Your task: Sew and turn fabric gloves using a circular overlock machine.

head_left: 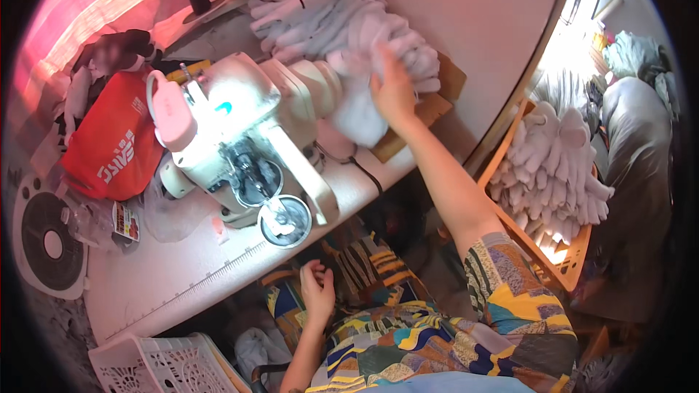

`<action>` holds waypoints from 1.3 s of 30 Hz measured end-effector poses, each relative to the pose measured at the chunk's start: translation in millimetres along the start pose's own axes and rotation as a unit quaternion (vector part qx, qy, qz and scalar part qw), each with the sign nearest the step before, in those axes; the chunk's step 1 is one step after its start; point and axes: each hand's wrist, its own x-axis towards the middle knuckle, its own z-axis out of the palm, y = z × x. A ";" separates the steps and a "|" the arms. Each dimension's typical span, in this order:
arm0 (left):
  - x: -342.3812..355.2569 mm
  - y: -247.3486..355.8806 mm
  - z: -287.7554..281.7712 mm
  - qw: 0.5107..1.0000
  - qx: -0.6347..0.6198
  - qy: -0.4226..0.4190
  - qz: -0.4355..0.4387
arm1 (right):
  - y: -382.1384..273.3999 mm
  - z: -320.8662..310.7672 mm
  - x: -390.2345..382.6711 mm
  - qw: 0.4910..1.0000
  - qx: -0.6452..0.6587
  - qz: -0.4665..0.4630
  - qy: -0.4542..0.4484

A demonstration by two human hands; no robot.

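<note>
My right hand (393, 89) reaches into a heap of white knit gloves (335, 7) at the back of the table, its fingers blurred against the pale fabric, so their grip is unclear. It is just right of the white sewing machine (295, 94), which has a lit lamp and a pink attachment (173, 113). A round metal cup (295, 222) sits at the machine's front. My left hand (317, 287) rests low over my patterned clothing, below the table's front edge, with fingers loosely curled and nothing visible in them.
An orange crate (564, 271) of white gloves stands right of the table (167, 284). A red bag (109, 145) and a fan-like device (33, 247) are at left, a white plastic basket (153, 364) at lower left, and cardboard (448, 80) under the heap. Grey bundles (633, 131) lie far right.
</note>
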 end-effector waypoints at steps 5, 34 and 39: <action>1.2 -50.8 -14.7 0.920 0.367 -0.065 0.122 | -12.8 55.4 -23.9 0.948 -0.235 -0.050 -0.209; 26.6 -88.4 5.9 0.949 0.282 -0.138 0.002 | -67.6 91.9 230.6 0.879 -0.364 -0.177 -0.252; 24.9 -89.0 11.7 0.953 0.264 -0.143 0.034 | -32.4 86.7 242.0 0.912 -0.362 -0.136 -0.138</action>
